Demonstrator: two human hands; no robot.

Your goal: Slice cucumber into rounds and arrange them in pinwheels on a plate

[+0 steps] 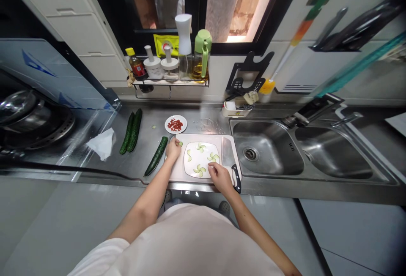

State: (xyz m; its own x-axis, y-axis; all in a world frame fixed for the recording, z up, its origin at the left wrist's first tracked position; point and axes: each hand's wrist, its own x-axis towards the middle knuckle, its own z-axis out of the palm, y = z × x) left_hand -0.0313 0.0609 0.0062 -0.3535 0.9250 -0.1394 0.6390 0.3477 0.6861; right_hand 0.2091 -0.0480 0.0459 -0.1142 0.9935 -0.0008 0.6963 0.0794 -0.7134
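Note:
My left hand (173,149) is at the left side of the pale cutting board (177,174), fingers pinched by a cucumber slice (180,144) that shows at the fingertips. Over the right edge of the white square plate (193,146), my right hand (220,178) is closed, thumb and index finger together; whatever is between them is too small to make out. Thin cucumber slices are arranged on the plate in several curved groups, one a pinwheel (199,170) near the front. A kitchen knife (227,151) lies on the board's right side, handle toward me, partly behind my right hand.
A whole cucumber (156,156) lies left of the board, with two more cucumbers (131,131) farther left near a crumpled white tissue (102,143). Behind the board sits a small plate (168,120) of chopped red pieces. A double sink (269,170) is at right, a stove pot (25,115) at left.

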